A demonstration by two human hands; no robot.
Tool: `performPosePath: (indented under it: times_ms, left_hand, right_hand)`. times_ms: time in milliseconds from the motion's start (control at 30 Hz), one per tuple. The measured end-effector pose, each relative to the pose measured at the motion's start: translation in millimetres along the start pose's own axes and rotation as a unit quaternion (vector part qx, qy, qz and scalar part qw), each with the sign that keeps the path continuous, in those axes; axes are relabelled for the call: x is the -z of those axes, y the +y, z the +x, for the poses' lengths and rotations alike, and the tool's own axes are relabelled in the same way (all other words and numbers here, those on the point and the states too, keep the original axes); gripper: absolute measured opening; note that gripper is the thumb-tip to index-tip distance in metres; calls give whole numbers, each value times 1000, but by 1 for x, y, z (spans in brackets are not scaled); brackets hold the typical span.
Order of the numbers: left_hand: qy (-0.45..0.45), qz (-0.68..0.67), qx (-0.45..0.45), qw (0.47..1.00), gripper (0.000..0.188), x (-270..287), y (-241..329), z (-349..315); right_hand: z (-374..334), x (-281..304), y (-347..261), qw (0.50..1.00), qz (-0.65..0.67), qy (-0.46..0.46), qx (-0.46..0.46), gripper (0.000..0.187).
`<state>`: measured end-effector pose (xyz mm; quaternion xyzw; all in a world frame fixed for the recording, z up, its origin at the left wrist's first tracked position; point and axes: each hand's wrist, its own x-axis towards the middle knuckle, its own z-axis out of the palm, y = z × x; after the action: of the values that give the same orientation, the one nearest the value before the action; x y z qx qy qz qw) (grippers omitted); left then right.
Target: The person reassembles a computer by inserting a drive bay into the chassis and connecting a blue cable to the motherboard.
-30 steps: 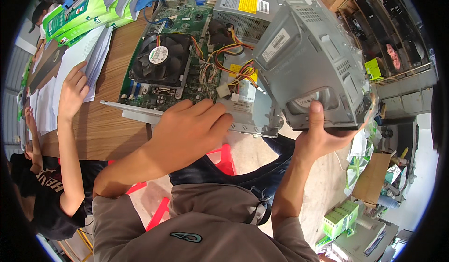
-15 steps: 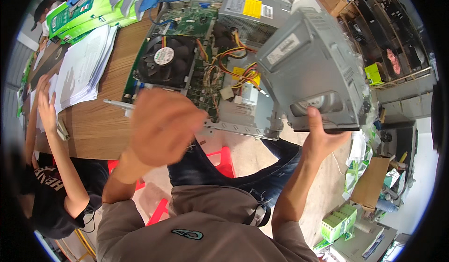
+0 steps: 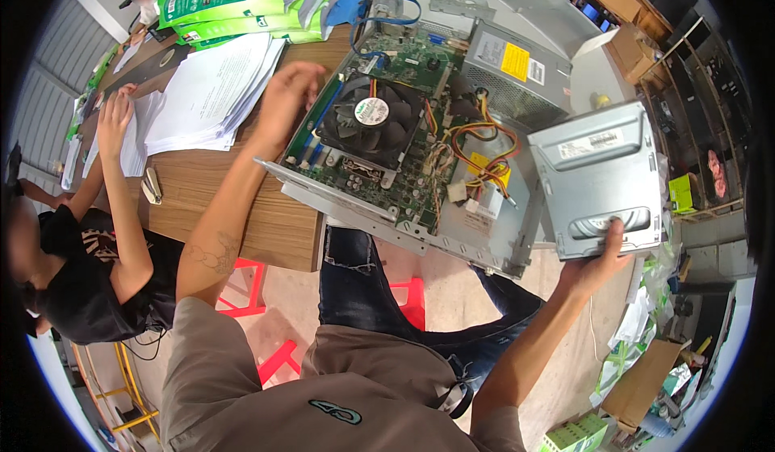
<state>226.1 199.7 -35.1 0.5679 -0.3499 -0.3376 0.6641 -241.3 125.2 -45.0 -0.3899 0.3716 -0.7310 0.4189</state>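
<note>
While the right hand grips the near edge of a grey metal cage, thumb uppermost, the cage is at the open computer case's right end | case: overhangs the wooden tabletop's near edge | black fan: inside, left part | left hand: loosely open by case's left side, cannot tell if touching | power supply: case's far right corner

A wood-grained table spreads left of the left hand; nearer the person, red stools stand on a pale, lit floor. Dark shelving rises beyond the right hand; a grey ribbed wall stands far left.
</note>
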Motion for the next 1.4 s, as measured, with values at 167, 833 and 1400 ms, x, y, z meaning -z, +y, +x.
performPosePath:
  times_ms: [167,833,1400]
  left_hand:
    - [-44,107,-34,993,19,-9,-13,-3]
    - [-19,114,-61,991,17,-15,-10,-7]
    - [-44,117,-53,991,18,-7,-14,-3]
  right_hand:
    - [10,15,5,998,17,0,-61,61]
    - [10,13,4,996,12,-26,-80,64]
    - [9,11,4,998,19,-4,-61,56]
